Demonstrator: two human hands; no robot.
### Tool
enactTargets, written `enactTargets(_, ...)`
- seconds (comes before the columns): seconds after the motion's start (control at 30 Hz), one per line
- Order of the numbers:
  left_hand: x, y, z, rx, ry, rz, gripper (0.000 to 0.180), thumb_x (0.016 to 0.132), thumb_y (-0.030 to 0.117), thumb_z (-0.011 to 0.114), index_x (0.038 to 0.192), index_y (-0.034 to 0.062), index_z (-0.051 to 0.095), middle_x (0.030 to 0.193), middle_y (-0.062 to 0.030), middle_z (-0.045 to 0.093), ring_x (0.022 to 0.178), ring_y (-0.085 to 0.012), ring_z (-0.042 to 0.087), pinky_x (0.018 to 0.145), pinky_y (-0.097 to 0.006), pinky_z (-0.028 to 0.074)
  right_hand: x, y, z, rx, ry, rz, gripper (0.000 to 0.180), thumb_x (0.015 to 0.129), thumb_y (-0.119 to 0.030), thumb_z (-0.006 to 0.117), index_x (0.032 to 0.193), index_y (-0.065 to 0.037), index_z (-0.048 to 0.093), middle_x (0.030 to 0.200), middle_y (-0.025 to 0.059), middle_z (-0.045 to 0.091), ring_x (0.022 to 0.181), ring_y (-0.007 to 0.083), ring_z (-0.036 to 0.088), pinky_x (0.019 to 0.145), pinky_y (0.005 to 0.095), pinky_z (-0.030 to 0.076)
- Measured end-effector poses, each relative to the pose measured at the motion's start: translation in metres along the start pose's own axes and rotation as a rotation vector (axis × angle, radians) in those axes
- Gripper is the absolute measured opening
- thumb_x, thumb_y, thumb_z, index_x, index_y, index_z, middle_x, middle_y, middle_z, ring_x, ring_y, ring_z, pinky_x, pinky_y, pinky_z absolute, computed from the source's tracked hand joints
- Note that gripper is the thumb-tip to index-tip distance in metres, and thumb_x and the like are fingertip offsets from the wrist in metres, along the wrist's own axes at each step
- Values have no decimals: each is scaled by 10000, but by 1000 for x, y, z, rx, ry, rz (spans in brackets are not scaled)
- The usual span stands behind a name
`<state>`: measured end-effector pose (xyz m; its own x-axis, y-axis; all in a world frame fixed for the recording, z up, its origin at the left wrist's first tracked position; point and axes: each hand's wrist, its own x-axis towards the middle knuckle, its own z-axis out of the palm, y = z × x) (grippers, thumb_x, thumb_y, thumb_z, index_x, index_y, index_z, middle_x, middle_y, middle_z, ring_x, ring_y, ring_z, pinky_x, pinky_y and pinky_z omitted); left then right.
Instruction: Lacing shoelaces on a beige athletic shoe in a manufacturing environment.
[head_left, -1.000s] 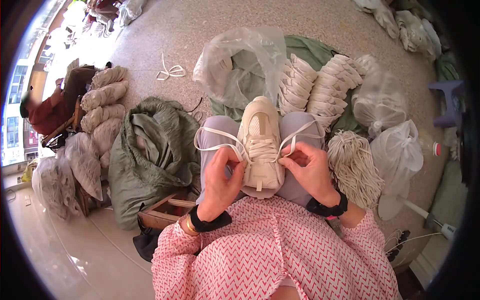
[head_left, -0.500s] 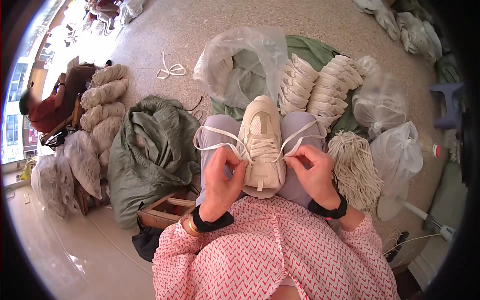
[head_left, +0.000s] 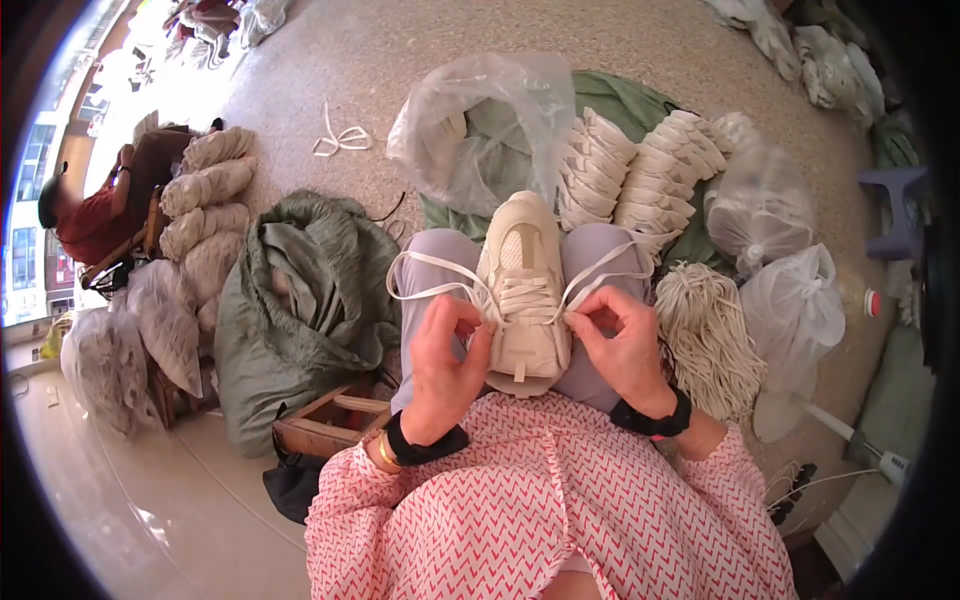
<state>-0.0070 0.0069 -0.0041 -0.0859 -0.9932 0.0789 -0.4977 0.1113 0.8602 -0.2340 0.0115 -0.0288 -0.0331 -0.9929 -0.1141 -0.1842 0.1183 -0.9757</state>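
Two hands at cream shoe (head_left: 522, 290) resting on lap, toe pointing away. Left hand (head_left: 447, 362) pinches left lace (head_left: 425, 262) beside eyelets; right hand (head_left: 622, 345) pinches right lace (head_left: 612, 260). Stacked soles (head_left: 640, 170) beyond knees; lace bundle (head_left: 705, 335) at right.

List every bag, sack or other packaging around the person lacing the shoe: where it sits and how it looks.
Clear plastic bag: on the floor beyond the knees, crumpled, translucent.
Two knotted clear bags: person's right, beside the stacked cream shoes.
Green sack: person's left, slumped open, olive.
Stuffed pale sacks: far left, piled, greyish.
No labels, signs or screens can be made out.
Hands: left hand and right hand pinch the laces of the cream shoe.
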Motion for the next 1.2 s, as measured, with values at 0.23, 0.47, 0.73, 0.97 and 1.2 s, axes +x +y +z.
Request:
enactTargets(0.23,4,3,-1,108,6,109,156,863,-71,713,940,6,601,864,-88,591,699,-184,602,664,-295,489,-1,1,3,-1,87,-79,148,839,1,818,903,-10,685,868,67,707,743,153,692,662,274,556)
enactTargets(0.47,5,3,-3,104,-31,120,125,877,-74,693,960,-17,619,875,-103,598,716,-198,648,670,-304,510,-6,-3,-4,-284,28,-305,221,815,-50,850,997,-25,726,927,96,713,735,203,704,667,302,563)
enactTargets(0.73,3,3,-4,58,-44,81,138,866,-64,707,964,-21,620,885,-107,606,717,-200,636,679,-302,509,-16,-25,-2,-284,-59,-177,185,847,-52,803,1003,-8,715,921,114,694,748,220,724,669,324,580)
enactTargets(0.97,0,11,-10,143,-139,114,327,775,31,804,1036,-11,610,943,-128,597,821,-265,620,743,-359,522,-15,-28,1,-344,-35,-121,166,877,-8,716,1035,-23,670,931,130,698,754,269,722,685,365,582)
enactTargets(1.2,1,9,-5,249,-105,209,282,785,-18,730,1027,-11,585,934,-151,569,841,-329,594,751,-403,507,-17,-32,2,-571,-74,-299,246,844,19,684,1085,-13,647,999,150,680,889,315,701,784,410,578)
